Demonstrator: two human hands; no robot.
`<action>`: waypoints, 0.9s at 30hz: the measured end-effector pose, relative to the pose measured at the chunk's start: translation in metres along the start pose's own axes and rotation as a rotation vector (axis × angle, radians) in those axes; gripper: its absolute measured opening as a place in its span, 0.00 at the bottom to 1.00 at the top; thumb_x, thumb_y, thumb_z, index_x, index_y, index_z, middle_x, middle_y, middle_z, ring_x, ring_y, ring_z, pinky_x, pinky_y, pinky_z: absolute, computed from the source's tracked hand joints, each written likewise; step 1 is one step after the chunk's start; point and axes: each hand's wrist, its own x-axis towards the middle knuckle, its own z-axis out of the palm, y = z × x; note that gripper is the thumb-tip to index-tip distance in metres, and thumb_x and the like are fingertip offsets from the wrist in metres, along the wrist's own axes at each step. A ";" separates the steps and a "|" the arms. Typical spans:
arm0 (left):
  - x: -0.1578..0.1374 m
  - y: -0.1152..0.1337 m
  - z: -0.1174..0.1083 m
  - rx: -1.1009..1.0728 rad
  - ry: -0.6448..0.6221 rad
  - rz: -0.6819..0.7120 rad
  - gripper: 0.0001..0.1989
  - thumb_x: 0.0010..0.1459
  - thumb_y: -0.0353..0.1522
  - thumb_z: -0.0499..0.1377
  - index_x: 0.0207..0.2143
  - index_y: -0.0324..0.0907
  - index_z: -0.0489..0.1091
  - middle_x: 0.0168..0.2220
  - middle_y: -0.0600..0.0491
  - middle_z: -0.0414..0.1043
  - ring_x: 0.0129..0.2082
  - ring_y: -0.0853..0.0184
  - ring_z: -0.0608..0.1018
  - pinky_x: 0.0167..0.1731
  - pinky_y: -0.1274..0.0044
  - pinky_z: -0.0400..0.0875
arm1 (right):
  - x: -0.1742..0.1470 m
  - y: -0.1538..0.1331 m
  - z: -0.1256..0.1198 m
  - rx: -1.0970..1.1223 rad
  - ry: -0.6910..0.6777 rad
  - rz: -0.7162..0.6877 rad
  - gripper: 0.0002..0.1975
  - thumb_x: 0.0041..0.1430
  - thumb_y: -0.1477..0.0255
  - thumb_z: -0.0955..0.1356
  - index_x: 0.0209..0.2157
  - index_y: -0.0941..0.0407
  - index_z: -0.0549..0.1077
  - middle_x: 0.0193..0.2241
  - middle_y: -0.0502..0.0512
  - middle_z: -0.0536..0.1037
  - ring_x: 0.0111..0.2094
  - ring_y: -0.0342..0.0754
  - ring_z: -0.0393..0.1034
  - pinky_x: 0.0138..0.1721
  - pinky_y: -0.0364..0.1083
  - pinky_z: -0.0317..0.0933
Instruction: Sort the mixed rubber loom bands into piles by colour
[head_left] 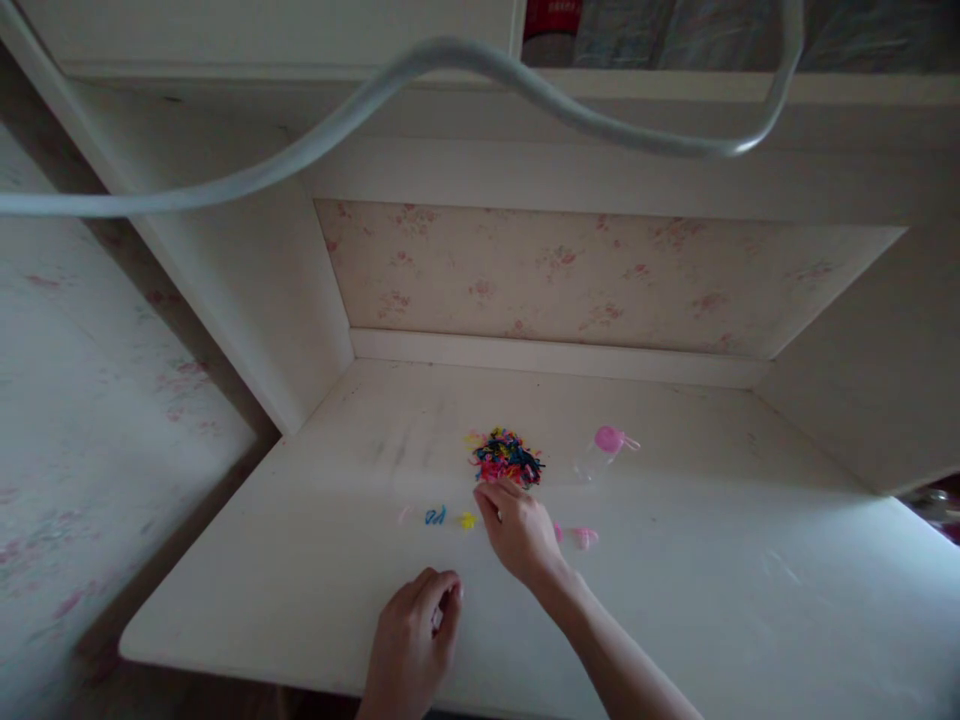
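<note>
The pile of small multicoloured bands lay on the worktop just beyond your right hand, farther from your left hand; both had curled fingers; whether pinching, I could not tell.

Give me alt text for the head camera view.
A person's right hand is at the near edge of a pile of small multicoloured pieces on a white desk, the left hand curled nearer the viewer. Blue pieces, a yellow cluster and pink pieces lie in front of the pile; a clear, pink-lidded bottle is to its right.
</note>
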 end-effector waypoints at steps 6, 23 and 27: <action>0.001 0.002 -0.001 0.112 -0.010 0.021 0.08 0.62 0.31 0.49 0.34 0.44 0.68 0.26 0.54 0.68 0.26 0.70 0.72 0.26 0.81 0.63 | 0.012 -0.022 0.019 -0.171 -0.108 -0.374 0.07 0.63 0.71 0.63 0.36 0.50 0.73 0.31 0.49 0.73 0.32 0.44 0.66 0.32 0.42 0.54; 0.004 0.005 -0.005 0.074 -0.028 0.016 0.10 0.63 0.33 0.49 0.33 0.44 0.69 0.26 0.54 0.70 0.26 0.71 0.73 0.27 0.82 0.66 | -0.076 0.032 -0.023 0.371 0.184 0.139 0.17 0.64 0.63 0.59 0.38 0.54 0.78 0.28 0.55 0.77 0.26 0.42 0.70 0.29 0.38 0.62; 0.022 0.011 -0.015 0.027 -0.028 -0.031 0.11 0.63 0.34 0.49 0.35 0.44 0.70 0.32 0.53 0.74 0.30 0.71 0.76 0.30 0.83 0.68 | -0.129 0.076 -0.028 0.422 0.276 0.449 0.16 0.55 0.58 0.65 0.35 0.54 0.79 0.32 0.55 0.80 0.31 0.46 0.74 0.33 0.38 0.66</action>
